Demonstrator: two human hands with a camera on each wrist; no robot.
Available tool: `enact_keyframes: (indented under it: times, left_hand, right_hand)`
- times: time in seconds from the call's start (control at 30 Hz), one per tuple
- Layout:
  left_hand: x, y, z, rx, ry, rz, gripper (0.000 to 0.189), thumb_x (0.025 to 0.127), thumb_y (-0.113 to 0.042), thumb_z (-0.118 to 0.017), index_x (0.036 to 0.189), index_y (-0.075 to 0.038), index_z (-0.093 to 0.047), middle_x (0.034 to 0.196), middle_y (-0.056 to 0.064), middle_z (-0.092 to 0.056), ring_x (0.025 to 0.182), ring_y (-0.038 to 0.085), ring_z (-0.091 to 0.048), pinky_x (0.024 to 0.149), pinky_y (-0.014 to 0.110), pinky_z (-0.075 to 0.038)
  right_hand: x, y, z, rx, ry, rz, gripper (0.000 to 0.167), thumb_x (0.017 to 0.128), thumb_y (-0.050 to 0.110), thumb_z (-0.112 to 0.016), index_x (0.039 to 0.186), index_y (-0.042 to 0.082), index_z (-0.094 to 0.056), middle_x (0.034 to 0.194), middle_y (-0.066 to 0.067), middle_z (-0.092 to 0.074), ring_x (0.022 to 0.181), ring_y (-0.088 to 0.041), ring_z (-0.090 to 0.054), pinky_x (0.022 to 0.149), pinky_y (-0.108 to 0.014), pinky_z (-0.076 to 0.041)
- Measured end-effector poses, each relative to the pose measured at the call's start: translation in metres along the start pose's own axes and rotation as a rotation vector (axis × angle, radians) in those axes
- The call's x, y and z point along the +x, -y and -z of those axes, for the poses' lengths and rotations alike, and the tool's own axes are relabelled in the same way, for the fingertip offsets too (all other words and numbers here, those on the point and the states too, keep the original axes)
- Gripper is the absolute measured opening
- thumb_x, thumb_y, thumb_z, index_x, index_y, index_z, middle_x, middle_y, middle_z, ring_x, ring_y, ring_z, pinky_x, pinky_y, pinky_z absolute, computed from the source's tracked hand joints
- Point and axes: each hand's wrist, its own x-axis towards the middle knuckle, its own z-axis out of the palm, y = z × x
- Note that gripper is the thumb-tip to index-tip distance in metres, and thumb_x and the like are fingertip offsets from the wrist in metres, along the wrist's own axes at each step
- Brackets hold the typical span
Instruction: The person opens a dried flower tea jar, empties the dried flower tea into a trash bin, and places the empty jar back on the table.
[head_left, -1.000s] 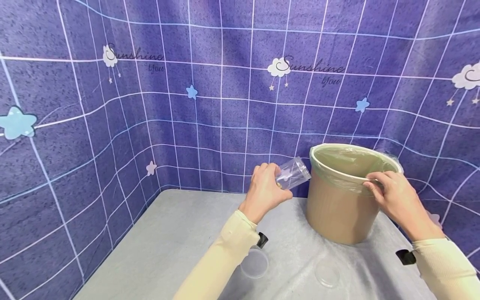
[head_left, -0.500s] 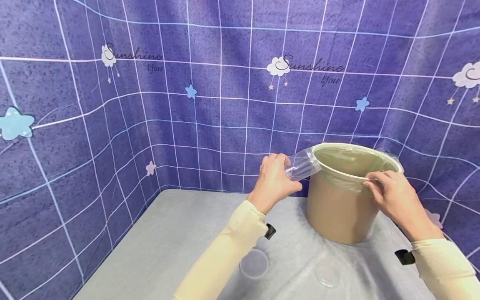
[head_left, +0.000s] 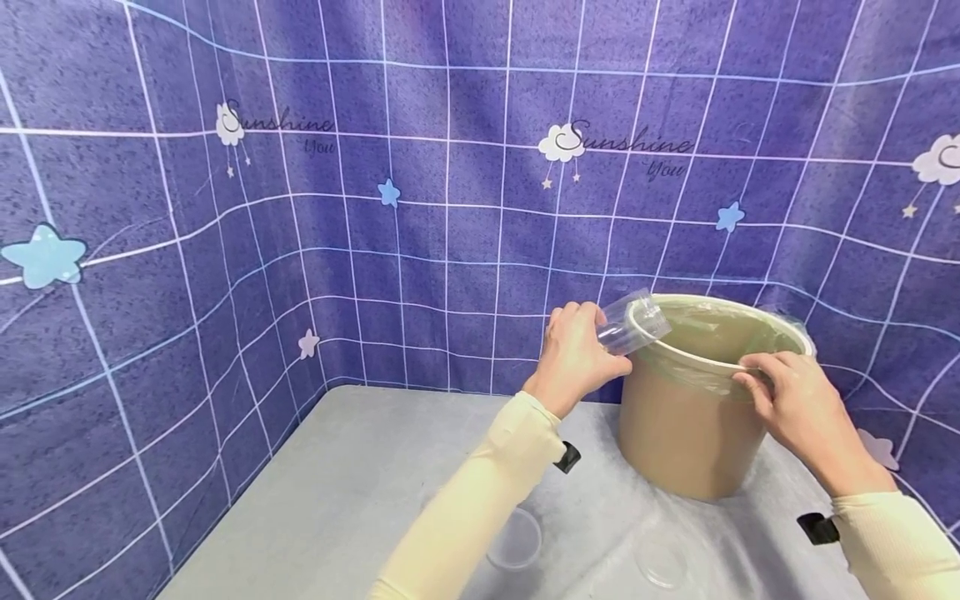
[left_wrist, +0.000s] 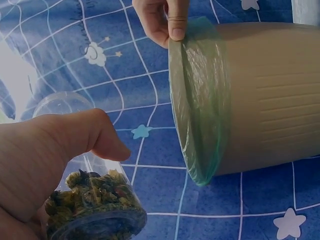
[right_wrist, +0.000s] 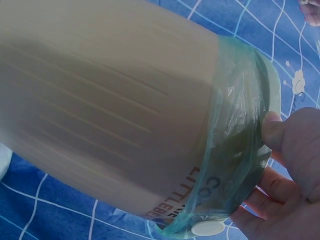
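My left hand [head_left: 577, 358] grips a clear plastic jar [head_left: 626, 325] near its base. It is tilted, its mouth end overlapping the left rim of a tan trash can [head_left: 682, 437] in the head view. Dried greenish-yellow flower buds [left_wrist: 97, 195] lie near the bottom of the jar in the left wrist view. On the near right of the rim, my right hand [head_left: 795, 400] pinches the edge, thumb outside and fingers curled over. A thin green bag [right_wrist: 240, 110] lines the can and folds down over its rim.
Two round clear plastic lids, a left one [head_left: 515, 539] and a right one [head_left: 662, 560], lie on the grey-covered table [head_left: 337, 500] in front of the can. A purple grid-patterned curtain [head_left: 450, 217] stands behind and along the sides.
My left hand has moved right with the tilted jar, bringing its mouth from left of the can to over the rim. The right hand keeps its hold on the rim.
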Motion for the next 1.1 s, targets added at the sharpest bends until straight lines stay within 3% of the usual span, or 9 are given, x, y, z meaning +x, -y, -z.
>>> enact_keyframes:
  times: [0.47, 0.73, 1.1]
  left_hand:
    - [0.025, -0.023, -0.005, 0.045, -0.014, -0.023, 0.050, 0.064, -0.035, -0.089, 0.103, -0.013, -0.067, 0.098, -0.001, -0.063, 0.096, 0.019, -0.056, 0.081, 0.025, -0.044]
    - [0.039, -0.036, -0.009, 0.104, 0.022, -0.043, 0.051, 0.063, -0.042, -0.091, 0.100, -0.016, -0.066, 0.096, -0.005, -0.061, 0.096, 0.017, -0.054, 0.081, 0.026, -0.043]
    - [0.058, -0.044, -0.018, 0.121, 0.019, -0.059, 0.051, 0.066, -0.042, -0.090, 0.104, -0.018, -0.066, 0.100, -0.005, -0.061, 0.097, 0.016, -0.053, 0.084, 0.026, -0.044]
  right_hand:
    - [-0.001, -0.004, 0.002, -0.007, -0.006, 0.016, 0.029, 0.071, -0.004, -0.083, 0.097, -0.001, -0.070, 0.087, -0.024, -0.066, 0.084, -0.048, -0.060, 0.077, -0.060, -0.043]
    - [-0.001, -0.005, 0.003, -0.001, -0.002, 0.011, 0.030, 0.071, -0.005, -0.083, 0.098, -0.002, -0.069, 0.089, -0.026, -0.067, 0.087, -0.050, -0.059, 0.081, -0.060, -0.043]
    - [-0.003, 0.000, -0.001, 0.007, -0.002, 0.008, 0.031, 0.072, -0.003, -0.084, 0.099, -0.002, -0.069, 0.089, -0.024, -0.067, 0.088, -0.049, -0.059, 0.082, -0.059, -0.043]
